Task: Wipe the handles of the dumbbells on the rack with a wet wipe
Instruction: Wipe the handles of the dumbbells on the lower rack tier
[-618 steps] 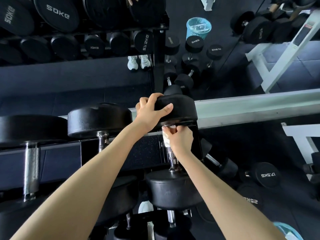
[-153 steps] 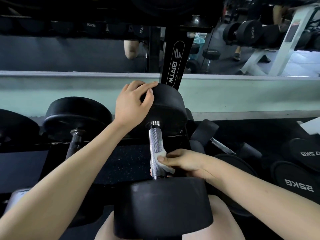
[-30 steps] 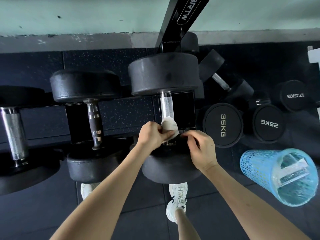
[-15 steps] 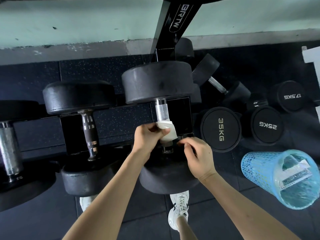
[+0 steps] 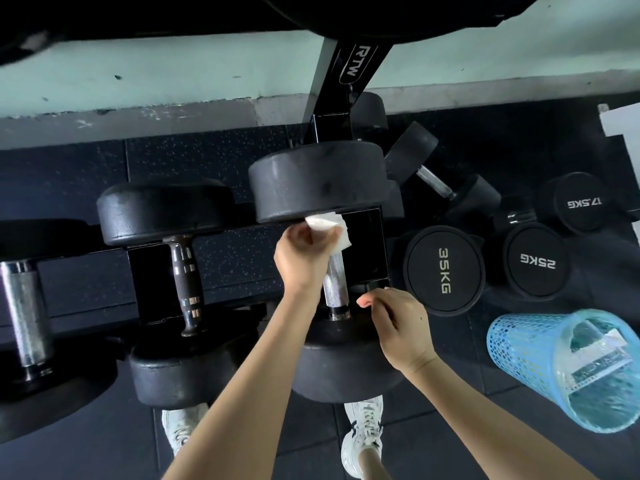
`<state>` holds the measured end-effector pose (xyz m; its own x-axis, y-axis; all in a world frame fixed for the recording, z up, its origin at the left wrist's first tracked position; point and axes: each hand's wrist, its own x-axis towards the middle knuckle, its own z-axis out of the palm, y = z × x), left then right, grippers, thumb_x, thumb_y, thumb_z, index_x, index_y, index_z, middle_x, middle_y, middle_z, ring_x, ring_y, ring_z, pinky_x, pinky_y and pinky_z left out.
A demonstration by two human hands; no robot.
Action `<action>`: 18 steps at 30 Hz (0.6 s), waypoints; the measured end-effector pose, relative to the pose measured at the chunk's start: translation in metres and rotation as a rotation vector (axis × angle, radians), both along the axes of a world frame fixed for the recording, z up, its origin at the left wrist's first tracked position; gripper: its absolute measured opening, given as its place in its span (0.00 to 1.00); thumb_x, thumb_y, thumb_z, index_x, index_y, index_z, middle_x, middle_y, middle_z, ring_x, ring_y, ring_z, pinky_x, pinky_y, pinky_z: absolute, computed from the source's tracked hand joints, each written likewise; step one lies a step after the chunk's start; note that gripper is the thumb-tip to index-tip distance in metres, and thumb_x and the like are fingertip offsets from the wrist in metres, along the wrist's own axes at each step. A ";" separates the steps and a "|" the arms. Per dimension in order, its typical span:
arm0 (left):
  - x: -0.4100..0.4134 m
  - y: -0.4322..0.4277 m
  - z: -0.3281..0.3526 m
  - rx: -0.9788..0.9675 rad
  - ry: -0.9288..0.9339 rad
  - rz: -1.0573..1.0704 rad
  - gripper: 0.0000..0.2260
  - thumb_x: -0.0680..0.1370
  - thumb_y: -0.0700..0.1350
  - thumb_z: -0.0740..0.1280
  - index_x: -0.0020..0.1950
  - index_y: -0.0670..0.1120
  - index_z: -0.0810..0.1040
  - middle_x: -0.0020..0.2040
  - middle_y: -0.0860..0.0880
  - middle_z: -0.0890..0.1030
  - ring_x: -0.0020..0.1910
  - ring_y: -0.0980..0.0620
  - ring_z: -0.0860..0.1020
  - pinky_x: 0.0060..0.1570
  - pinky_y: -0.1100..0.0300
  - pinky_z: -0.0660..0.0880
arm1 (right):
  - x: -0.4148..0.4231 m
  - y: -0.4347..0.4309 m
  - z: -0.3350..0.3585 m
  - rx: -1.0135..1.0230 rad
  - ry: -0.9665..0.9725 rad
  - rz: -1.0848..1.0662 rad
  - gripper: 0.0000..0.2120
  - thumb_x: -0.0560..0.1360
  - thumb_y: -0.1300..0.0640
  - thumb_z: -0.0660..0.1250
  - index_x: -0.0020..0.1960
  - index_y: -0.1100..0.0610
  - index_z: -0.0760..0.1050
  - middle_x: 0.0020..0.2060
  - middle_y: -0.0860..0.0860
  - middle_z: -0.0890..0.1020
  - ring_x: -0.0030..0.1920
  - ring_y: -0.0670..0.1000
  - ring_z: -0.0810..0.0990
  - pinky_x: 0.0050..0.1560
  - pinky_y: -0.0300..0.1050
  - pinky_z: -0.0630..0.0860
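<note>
- The left hand [image 5: 304,251] has its fingers curled around a white wet wipe [image 5: 329,226] and presses it on the top end of the chrome handle [image 5: 335,280], just under the far head of the dumbbell [image 5: 317,181].
- This dumbbell lies on the rack [image 5: 332,98], at the right end of the row, with its near head close to the person.
- The right hand [image 5: 398,327] is beside the lower end of the handle. Its fingers are loosely bent and hold nothing; I cannot tell if they touch the rack.
- A second dumbbell [image 5: 185,278] with a dark handle lies on the rack just to the left.
- On the floor [image 5: 86,455] to the right stand a 35KG dumbbell [image 5: 445,270] and a 25KG dumbbell [image 5: 536,261].
- A blue mesh bin [image 5: 526,355] with a clear liner is near the right forearm.
- Two white shoes [image 5: 363,438] are under the rack edge.
</note>
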<state>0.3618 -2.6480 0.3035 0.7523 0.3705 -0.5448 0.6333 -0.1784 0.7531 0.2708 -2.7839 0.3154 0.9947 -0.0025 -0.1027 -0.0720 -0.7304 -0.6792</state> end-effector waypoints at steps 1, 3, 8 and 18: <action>-0.006 0.000 -0.004 -0.075 -0.006 0.037 0.17 0.61 0.51 0.75 0.44 0.43 0.79 0.40 0.49 0.82 0.36 0.56 0.77 0.35 0.64 0.71 | 0.000 0.000 -0.001 -0.003 -0.002 0.000 0.19 0.70 0.56 0.51 0.40 0.58 0.81 0.34 0.48 0.83 0.37 0.52 0.80 0.42 0.51 0.77; -0.011 0.001 -0.005 -0.222 0.000 0.100 0.24 0.57 0.48 0.75 0.51 0.43 0.78 0.47 0.47 0.83 0.41 0.55 0.79 0.40 0.63 0.74 | 0.000 0.000 -0.001 -0.003 -0.004 0.000 0.19 0.70 0.56 0.51 0.40 0.58 0.81 0.35 0.48 0.83 0.37 0.52 0.81 0.43 0.51 0.77; -0.010 -0.001 0.005 -0.494 0.001 0.266 0.20 0.68 0.54 0.75 0.52 0.43 0.78 0.50 0.48 0.82 0.51 0.53 0.80 0.53 0.60 0.75 | -0.001 0.000 -0.001 0.006 0.008 0.005 0.19 0.70 0.56 0.51 0.40 0.57 0.81 0.34 0.48 0.82 0.36 0.52 0.80 0.43 0.50 0.77; 0.007 0.010 0.005 -0.531 0.124 0.233 0.03 0.71 0.45 0.75 0.39 0.48 0.82 0.39 0.52 0.84 0.46 0.54 0.81 0.56 0.57 0.76 | -0.001 -0.001 -0.003 0.023 0.002 -0.012 0.19 0.70 0.55 0.51 0.39 0.57 0.81 0.33 0.49 0.82 0.37 0.53 0.80 0.43 0.52 0.77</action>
<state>0.3685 -2.6380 0.3080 0.6027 0.1709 -0.7795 0.6994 0.3572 0.6191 0.2693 -2.7846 0.3128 0.9944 -0.0123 -0.1050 -0.0823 -0.7138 -0.6955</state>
